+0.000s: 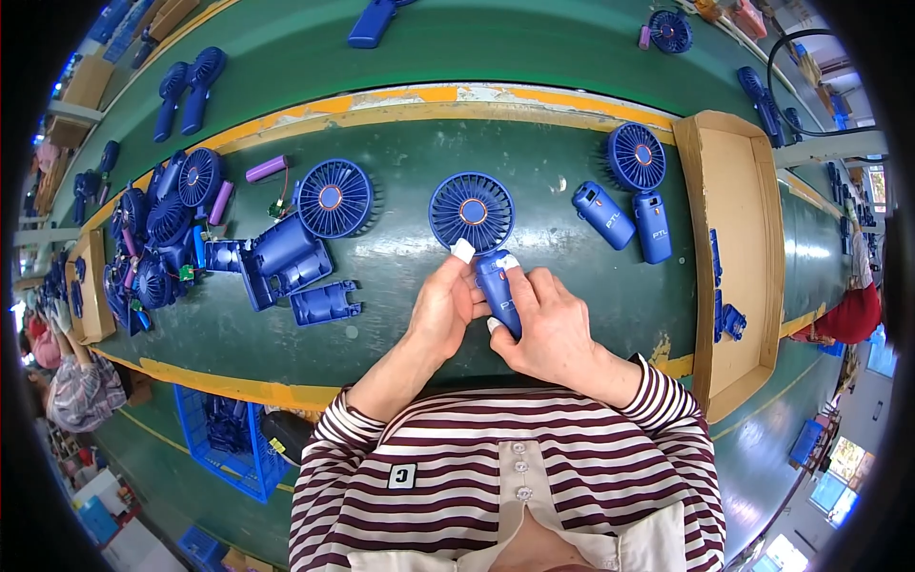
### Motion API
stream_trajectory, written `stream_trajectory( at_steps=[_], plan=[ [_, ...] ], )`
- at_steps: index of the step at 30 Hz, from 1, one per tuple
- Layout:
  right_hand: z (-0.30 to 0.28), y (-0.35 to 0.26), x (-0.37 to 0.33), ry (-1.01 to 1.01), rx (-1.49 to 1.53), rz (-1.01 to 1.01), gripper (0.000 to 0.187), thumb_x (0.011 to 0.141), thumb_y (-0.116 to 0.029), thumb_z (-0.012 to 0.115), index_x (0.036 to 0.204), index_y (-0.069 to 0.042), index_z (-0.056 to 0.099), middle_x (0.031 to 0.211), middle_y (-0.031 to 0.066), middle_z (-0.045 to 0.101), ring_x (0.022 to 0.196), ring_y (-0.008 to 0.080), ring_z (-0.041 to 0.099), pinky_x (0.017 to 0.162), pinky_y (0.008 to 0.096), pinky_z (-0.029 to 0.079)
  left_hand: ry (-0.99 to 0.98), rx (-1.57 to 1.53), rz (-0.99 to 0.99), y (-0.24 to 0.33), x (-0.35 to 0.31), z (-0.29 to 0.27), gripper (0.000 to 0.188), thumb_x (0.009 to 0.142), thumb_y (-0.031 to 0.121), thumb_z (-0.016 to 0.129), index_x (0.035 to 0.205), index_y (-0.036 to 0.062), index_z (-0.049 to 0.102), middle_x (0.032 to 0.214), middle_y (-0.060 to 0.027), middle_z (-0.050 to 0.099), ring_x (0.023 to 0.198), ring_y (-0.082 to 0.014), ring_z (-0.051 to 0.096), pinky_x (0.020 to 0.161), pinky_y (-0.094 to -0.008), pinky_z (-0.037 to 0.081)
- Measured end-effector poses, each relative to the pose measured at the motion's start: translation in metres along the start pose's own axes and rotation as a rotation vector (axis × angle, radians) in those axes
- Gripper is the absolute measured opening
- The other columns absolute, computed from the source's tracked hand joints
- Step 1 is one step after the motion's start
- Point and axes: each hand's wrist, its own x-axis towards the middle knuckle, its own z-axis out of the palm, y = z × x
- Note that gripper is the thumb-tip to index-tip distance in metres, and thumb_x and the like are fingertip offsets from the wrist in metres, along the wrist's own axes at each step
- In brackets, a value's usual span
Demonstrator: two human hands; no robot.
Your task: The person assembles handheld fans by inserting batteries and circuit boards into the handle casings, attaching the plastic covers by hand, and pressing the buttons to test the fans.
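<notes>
Both my hands are closed on a blue handheld fan (498, 291), whose round caged head (472, 212) points away from me. My left hand (444, 307) pinches near the neck, where head and handle meet. My right hand (551, 329) wraps the handle from the right, thumb low and index finger near the handle's top. White covers show on several fingertips. To the right lie a loose blue handle shell (604, 215) and another handheld fan (653, 225). At the left are a loose fan head (334, 197), open blue housing halves (286, 257) and a purple battery cell (267, 169) with wires.
A heap of fans and parts (164, 224) covers the bench's left end. An open cardboard tray (739, 372) with a few blue pieces stands at the right. Beyond the yellow-edged ledge runs a green belt (515, 57) carrying fans. A blue crate (250, 477) sits below left; other people work farther off.
</notes>
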Motion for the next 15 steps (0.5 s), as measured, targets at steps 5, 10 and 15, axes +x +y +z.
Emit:
stream_trajectory(
  at_steps=[5,10,15],
  plan=[
    [0.0021,0.0037,0.0039,-0.018,0.001,-0.027,0.053,0.058,-0.016,0.064,0.103,0.008,0.049,0.080,0.0154,0.048,0.064,0.0290,0.056,0.051,0.0370,0.048,-0.005,0.021,0.004,0.0001,0.0009,0.0000,0.052,0.088,0.047,0.040,0.112,0.0018,0.047,0.107,-0.0104,0.056,0.094,-0.0216,0.058,0.081,-0.0362,0.046],
    [0.0036,0.0056,0.0075,-0.035,-0.011,-0.054,0.052,0.058,-0.017,0.065,0.101,0.008,0.049,0.079,0.0155,0.048,0.060,0.0285,0.055,0.048,0.0365,0.047,0.001,0.008,-0.007,0.0002,0.0021,-0.0011,0.051,0.089,0.045,0.040,0.112,0.0004,0.049,0.107,-0.0116,0.057,0.092,-0.0214,0.058,0.079,-0.0349,0.047],
    [0.0030,0.0039,0.0084,-0.087,-0.056,-0.071,0.053,0.060,-0.020,0.065,0.101,0.009,0.049,0.079,0.0149,0.048,0.063,0.0275,0.055,0.045,0.0358,0.047,0.106,0.081,-0.008,-0.0030,0.0049,0.0007,0.035,0.086,0.031,0.053,0.098,-0.0016,0.057,0.092,-0.0098,0.061,0.079,-0.0176,0.061,0.068,-0.0303,0.050]
  ],
)
